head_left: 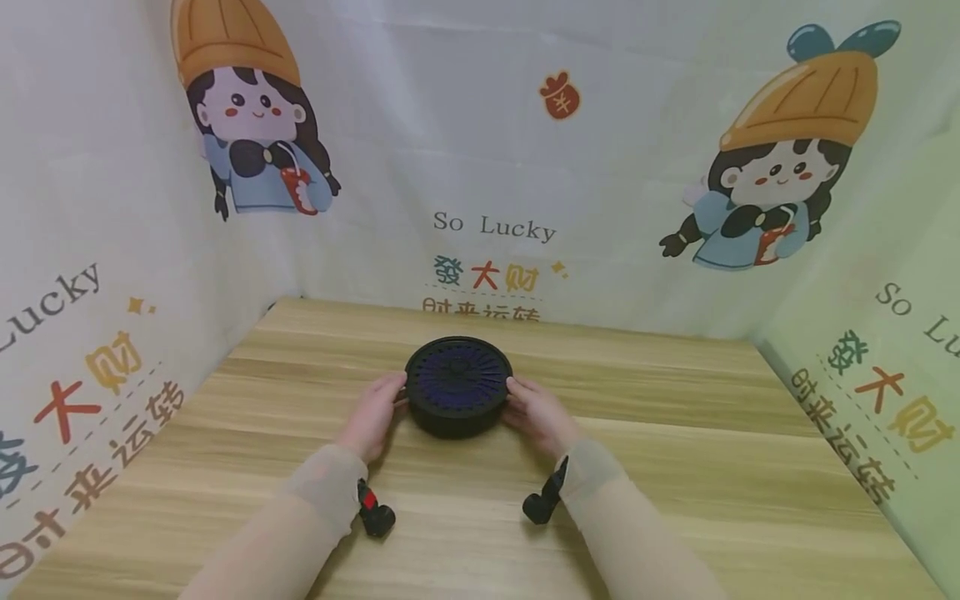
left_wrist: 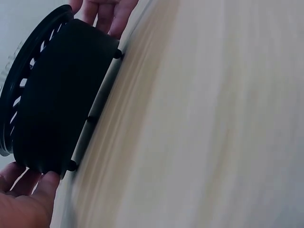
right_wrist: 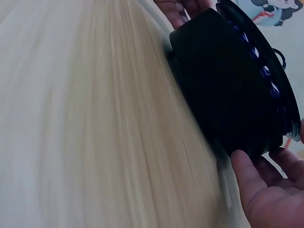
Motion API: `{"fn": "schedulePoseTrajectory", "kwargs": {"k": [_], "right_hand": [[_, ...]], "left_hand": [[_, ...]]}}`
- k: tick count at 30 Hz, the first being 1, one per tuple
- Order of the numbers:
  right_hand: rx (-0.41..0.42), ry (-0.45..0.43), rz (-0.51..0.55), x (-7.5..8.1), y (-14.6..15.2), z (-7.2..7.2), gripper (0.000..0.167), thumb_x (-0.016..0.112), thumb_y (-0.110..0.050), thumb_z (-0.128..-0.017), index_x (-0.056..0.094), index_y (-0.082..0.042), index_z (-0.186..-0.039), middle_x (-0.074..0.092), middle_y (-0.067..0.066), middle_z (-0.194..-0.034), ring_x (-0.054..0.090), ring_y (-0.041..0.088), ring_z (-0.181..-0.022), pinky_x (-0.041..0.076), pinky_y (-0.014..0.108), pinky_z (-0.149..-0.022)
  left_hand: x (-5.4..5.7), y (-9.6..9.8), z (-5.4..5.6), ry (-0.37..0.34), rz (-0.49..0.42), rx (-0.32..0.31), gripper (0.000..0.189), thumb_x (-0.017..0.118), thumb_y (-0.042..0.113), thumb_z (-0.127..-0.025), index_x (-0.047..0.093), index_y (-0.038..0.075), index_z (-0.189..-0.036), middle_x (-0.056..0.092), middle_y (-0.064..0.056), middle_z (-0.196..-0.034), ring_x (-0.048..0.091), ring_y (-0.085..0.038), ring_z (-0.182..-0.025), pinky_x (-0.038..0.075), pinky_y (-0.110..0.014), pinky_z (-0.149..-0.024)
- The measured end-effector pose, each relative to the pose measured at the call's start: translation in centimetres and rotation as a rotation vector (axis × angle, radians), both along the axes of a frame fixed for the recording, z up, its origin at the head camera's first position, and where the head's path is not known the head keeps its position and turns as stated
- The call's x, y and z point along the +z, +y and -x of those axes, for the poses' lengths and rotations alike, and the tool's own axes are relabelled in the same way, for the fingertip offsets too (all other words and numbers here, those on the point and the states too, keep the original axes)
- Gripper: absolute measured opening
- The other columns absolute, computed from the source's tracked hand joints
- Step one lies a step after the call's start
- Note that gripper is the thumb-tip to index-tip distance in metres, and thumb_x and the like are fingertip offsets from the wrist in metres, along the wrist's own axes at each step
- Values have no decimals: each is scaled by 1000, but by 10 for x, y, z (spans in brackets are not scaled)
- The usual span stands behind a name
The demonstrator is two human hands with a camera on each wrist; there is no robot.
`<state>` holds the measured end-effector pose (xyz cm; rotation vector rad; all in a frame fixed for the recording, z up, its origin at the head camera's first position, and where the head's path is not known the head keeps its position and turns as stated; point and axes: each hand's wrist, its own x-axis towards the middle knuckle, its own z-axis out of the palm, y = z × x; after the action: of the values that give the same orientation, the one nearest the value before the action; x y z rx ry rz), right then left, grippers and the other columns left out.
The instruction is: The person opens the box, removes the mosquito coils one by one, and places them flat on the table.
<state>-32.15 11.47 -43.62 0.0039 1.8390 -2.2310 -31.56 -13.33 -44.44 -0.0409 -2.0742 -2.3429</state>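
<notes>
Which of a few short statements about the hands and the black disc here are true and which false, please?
1. Both hands touch the disc. True: the left hand and right hand are at its opposite sides.
2. The disc lies on a wooden table. True.
3. The disc's top is solid red. False: it is a black grille with blue showing through.
4. The disc sits at the table's right edge. False: it is near the middle.
5. Small feet show under the disc in the left wrist view. True.
</notes>
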Motion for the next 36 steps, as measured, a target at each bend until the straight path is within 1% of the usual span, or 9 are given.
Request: {"fn": "schedulePoseTrajectory", "kwargs": {"k": [5, 12, 16, 20, 24, 25, 29, 32, 36], "right_hand": [[-6, 3, 6, 0, 21, -6, 50, 41, -17, -104, 29, 12, -143, 38, 29, -144, 38, 41, -133, 35, 50, -108], [23, 26, -15, -2, 43, -16, 50, 38, -18, -105, 27, 12, -144, 35, 30, -145, 34, 41, -135, 33, 50, -110], [8, 31, -13, -1, 50, -25, 51, 37, -18, -105, 25, 11, -145, 35, 30, -146, 35, 41, -134, 33, 50, -110], [6, 58, -30, -2, 58, -34, 59, 46, -27, -102, 28, 11, -144, 38, 28, -144, 38, 40, -133, 35, 48, -109], [10, 107, -36, -6, 65, -40, 73, 58, -40, -95, 34, 13, -140, 44, 26, -140, 46, 37, -128, 42, 45, -105], [6, 111, -38, -6, 66, -41, 73, 58, -40, -95, 36, 13, -138, 45, 26, -139, 47, 36, -127, 43, 45, -104], [-37, 66, -56, -6, 67, -43, 67, 55, -35, -97, 35, 13, -140, 41, 27, -142, 43, 39, -130, 40, 46, -106], [-53, 29, -60, -6, 67, -43, 57, 48, -25, -101, 34, 12, -141, 38, 27, -145, 39, 41, -132, 37, 48, -108], [-55, 25, -62, -5, 67, -44, 51, 44, -20, -103, 33, 11, -142, 36, 27, -145, 38, 41, -133, 36, 48, -109]], "left_hand": [[0, 19, -3, -18, -31, -7, 39, 41, 17, -102, 50, -12, -126, 59, -15, -118, 58, -14, -102, 45, -36, -100], [1, 34, -10, -19, -29, -60, 39, 41, 17, -102, 51, -13, -125, 57, -21, -123, 57, -24, -112, 42, -42, -105], [-1, 41, -14, -38, -57, -67, 36, 43, 17, -101, 52, -11, -123, 58, -18, -121, 56, -27, -114, 41, -44, -105], [-4, 49, -19, -53, -77, -58, 34, 45, 17, -101, 52, -9, -121, 58, -18, -120, 57, -28, -113, 42, -44, -105], [-5, 53, -25, -55, -80, -52, 32, 46, 17, -100, 54, -8, -118, 59, -16, -118, 58, -26, -111, 41, -46, -105], [-5, 54, -26, -54, -80, -50, 30, 46, 17, -100, 54, -8, -116, 59, -15, -116, 58, -25, -110, 42, -46, -104], [-4, 57, -31, -47, -64, -40, 28, 46, 17, -100, 57, -6, -112, 60, -13, -113, 59, -24, -107, 42, -47, -104], [-4, 59, -33, -41, -52, -43, 30, 45, 18, -101, 57, -6, -115, 58, -15, -118, 58, -27, -110, 42, -47, -104], [-5, 61, -35, -32, -42, -43, 34, 46, 18, -101, 55, -7, -121, 54, -18, -125, 56, -28, -113, 41, -47, -104]]}}
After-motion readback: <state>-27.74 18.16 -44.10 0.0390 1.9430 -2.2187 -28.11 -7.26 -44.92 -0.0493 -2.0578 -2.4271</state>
